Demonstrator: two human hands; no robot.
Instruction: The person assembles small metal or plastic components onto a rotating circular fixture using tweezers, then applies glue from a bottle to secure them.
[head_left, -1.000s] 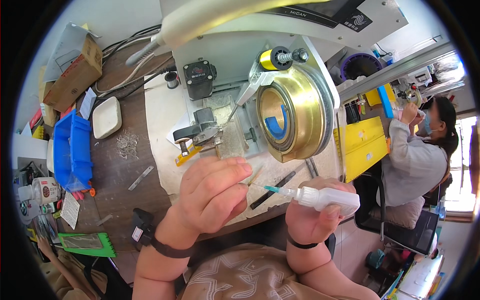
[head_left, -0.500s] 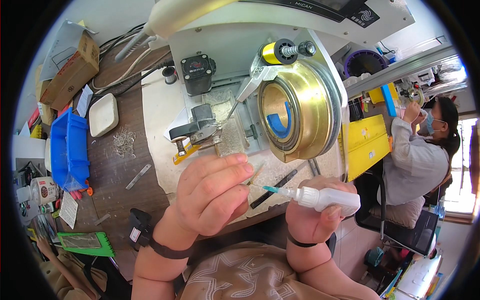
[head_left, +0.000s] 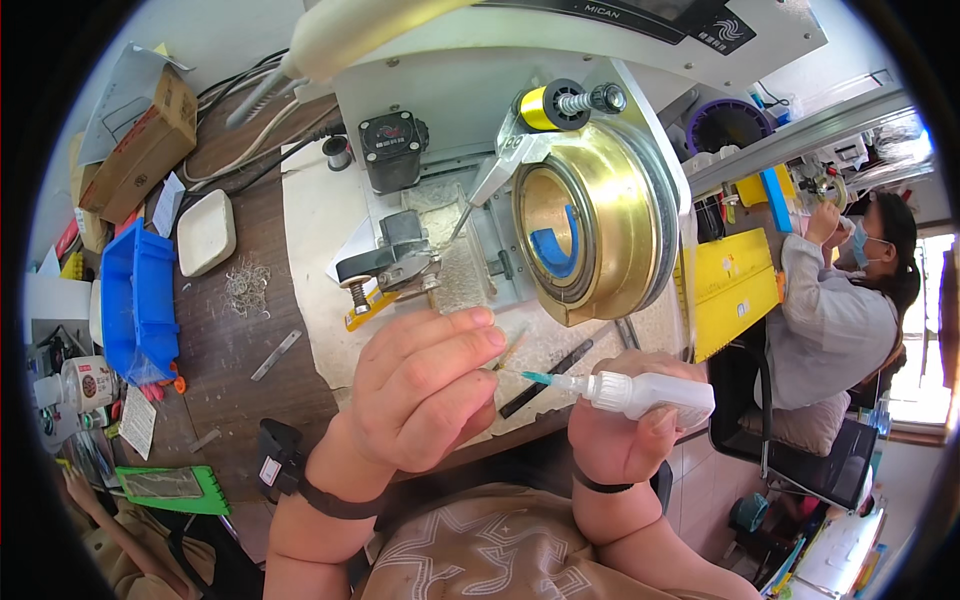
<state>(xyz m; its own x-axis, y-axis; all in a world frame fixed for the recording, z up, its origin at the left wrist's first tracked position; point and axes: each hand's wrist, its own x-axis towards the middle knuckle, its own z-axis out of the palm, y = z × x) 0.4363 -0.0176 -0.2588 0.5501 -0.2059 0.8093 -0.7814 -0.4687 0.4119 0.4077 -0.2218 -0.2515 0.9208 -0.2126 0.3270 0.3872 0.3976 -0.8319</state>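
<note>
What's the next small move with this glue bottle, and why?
Probably a gentle squeeze. The right hand holds the bottle level, its teal needle tip already at the left hand's fingertips, where a small part seems pinched, too small to identify.

You sit at a dark wooden tabletop (head_left: 215,345) with a pale mat (head_left: 320,250). Behind it, a white wall (head_left: 210,40). To your right, daylight comes through a window (head_left: 920,330) beyond a seated co-worker (head_left: 835,310).

The brass wheel (head_left: 595,225) and black clamp (head_left: 392,262) crowd the bench ahead.
</note>
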